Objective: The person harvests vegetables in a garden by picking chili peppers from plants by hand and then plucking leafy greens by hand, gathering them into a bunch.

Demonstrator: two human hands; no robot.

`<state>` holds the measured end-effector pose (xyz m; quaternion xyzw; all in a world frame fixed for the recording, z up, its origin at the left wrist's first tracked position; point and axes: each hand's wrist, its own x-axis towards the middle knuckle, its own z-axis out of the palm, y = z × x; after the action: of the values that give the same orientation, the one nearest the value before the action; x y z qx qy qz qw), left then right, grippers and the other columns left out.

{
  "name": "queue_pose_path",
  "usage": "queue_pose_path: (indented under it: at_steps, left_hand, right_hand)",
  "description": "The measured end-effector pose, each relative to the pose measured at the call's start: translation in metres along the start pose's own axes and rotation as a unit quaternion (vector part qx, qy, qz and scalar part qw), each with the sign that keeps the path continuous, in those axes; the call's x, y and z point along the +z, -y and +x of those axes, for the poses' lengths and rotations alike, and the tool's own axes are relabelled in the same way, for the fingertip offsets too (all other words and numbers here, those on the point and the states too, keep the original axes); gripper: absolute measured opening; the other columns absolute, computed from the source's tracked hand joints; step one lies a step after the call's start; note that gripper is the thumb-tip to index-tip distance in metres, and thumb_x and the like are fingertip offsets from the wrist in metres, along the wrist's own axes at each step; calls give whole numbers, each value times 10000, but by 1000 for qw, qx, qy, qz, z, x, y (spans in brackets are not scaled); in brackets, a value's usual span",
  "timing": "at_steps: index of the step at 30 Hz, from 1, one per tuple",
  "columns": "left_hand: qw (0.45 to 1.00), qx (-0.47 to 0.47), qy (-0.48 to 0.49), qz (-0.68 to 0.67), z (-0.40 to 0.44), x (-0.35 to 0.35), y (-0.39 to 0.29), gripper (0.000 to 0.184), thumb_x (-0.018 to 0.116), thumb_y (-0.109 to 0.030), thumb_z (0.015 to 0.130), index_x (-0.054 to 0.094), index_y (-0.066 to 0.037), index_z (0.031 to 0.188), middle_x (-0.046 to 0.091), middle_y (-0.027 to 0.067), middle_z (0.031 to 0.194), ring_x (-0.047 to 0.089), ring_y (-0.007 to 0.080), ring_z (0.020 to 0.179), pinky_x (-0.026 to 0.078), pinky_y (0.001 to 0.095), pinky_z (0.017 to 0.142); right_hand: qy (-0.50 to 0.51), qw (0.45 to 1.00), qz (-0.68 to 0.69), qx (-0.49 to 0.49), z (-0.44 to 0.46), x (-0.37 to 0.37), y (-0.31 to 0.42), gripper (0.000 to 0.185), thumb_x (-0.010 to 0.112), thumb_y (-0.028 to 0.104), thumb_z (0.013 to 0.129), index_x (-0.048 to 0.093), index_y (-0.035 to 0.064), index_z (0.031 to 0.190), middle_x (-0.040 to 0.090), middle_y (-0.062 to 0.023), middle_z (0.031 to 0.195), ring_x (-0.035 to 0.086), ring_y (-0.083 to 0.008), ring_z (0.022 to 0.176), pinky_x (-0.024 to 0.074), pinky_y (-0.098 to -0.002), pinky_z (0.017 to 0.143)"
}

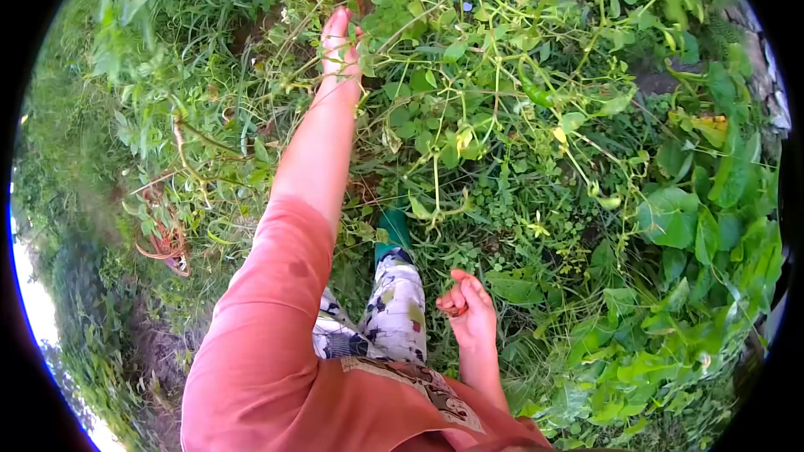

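My left hand (342, 46) reaches far forward among the thin green stems of a leafy plant (498, 59). Its fingers look stretched out, though leaves and stems partly cover them, and nothing shows in its grasp. Close to my body, my right hand (471, 305) is held up with its fingers curled in. Something small and dark may lie inside them, too hidden to name. A slender green pod (536, 94) hangs among the branches to the right of my left hand, with a few yellowed leaves (463, 139) nearby.
A reddish woven basket (170, 243) sits in the grass at left, partly behind leaves. Broad-leaved plants (670, 218) crowd the right side. Under the stems, my green boot (392, 230) stands in weeds. A pale log-like edge (775, 88) borders the far right.
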<state>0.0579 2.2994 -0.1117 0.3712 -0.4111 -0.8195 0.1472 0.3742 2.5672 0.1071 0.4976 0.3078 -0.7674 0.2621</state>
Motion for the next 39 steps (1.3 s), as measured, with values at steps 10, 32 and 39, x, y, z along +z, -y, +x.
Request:
queue_pose_path:
  at_steps: [10, 32, 39]
  left_hand:
    - [995, 25, 86, 42, 13, 17, -5, 172, 617, -184, 819, 568, -83, 950, 639, 68, 845, 539, 97, 517, 443, 212, 442]
    - [980, 83, 83, 163, -5, -51, 13, 234, 556, -294, 862, 591, -81, 950, 599, 18, 749, 532, 109, 620, 413, 246, 548]
    - [987, 35, 132, 87, -17, -50, 3, 94, 572, -166, 858, 551, -87, 905, 614, 69, 940, 613, 180, 806, 503, 318, 710]
  right_hand:
    - [-10, 1000, 10, -20, 19, -19, 10, 232, 478, 196, 904, 509, 15, 1045, 456, 2, 595, 542, -139, 587, 481, -333, 666]
    - [-20, 1000, 2, -17, 24, -30, -1, 223, 475, 153, 895, 489, 12, 1068, 462, -9, 600, 549, -156, 588, 488, -346, 655]
    - [-24, 1000, -17, -4, 30, -27, -10, 225, 481, 164, 896, 490, 18, 1067, 454, -2, 598, 533, -145, 589, 470, -333, 657]
